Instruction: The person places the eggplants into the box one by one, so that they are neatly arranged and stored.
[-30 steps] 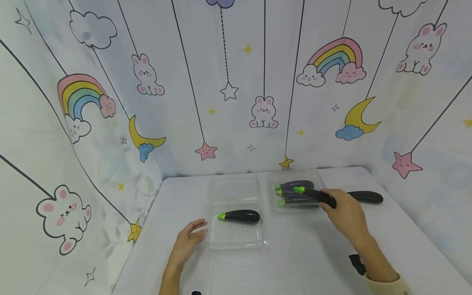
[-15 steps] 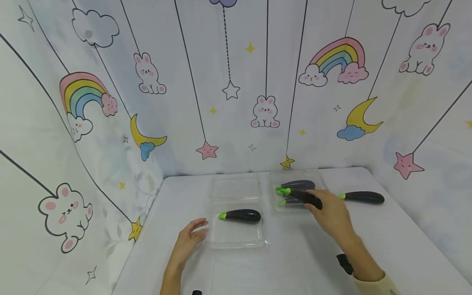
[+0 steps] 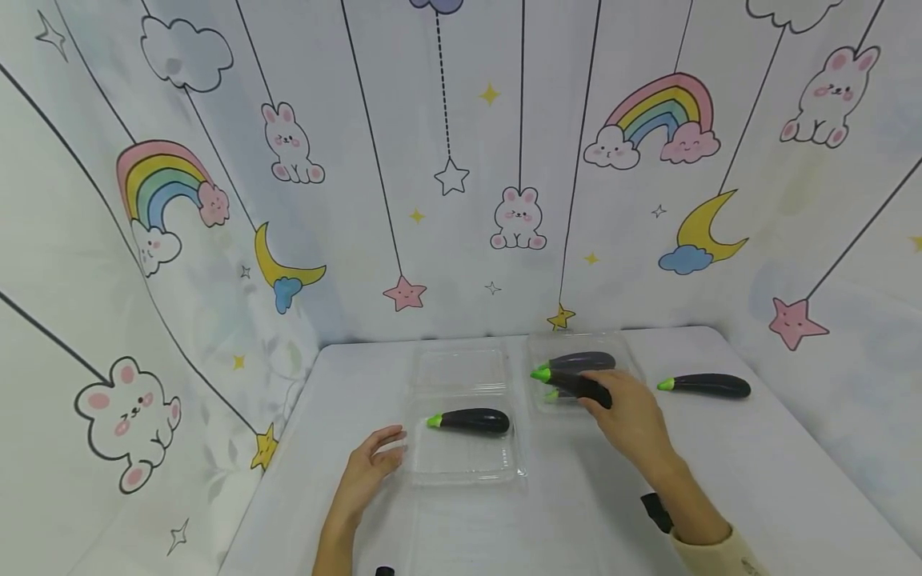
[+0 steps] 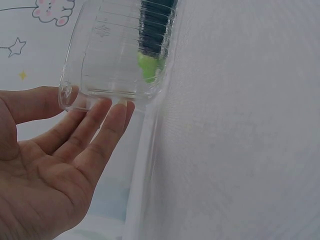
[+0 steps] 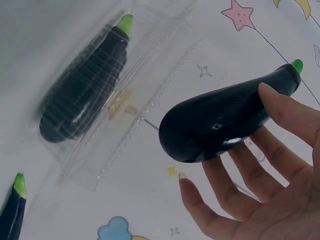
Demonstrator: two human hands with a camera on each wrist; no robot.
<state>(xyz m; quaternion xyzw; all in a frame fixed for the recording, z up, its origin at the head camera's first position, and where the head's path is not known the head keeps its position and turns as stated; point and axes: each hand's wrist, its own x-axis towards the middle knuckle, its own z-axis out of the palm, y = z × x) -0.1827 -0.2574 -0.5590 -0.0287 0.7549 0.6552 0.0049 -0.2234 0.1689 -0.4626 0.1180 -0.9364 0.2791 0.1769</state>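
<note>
My right hand (image 3: pixel 630 412) holds a dark eggplant (image 3: pixel 572 386) with a green stem, thumb on one side and fingers on the other. In the head view it overlaps a clear plastic box (image 3: pixel 628 360) at the back right, with other eggplants (image 3: pixel 587 362) in it. The right wrist view shows the held eggplant (image 5: pixel 215 122) whole, apart from the box. My left hand (image 3: pixel 367 472) is at the left side of an open clear clamshell box (image 3: pixel 461 480); its relaxed fingertips touch the plastic rim (image 4: pixel 115 95). One eggplant (image 3: pixel 475 422) lies inside this box, stem to the left.
Another eggplant (image 3: pixel 709 386) lies on the white table (image 3: pixel 504 536) to the right of the back box. The open box's lid (image 3: pixel 461 372) is laid back behind it. A patterned cloth (image 3: pixel 461 256) hangs along the table's back edge. A small black object (image 3: pixel 385 571) shows at the bottom.
My right hand has moved left with the held eggplant, across the back right box, uncovering the stem of the eggplant at the right. The left hand stays put.
</note>
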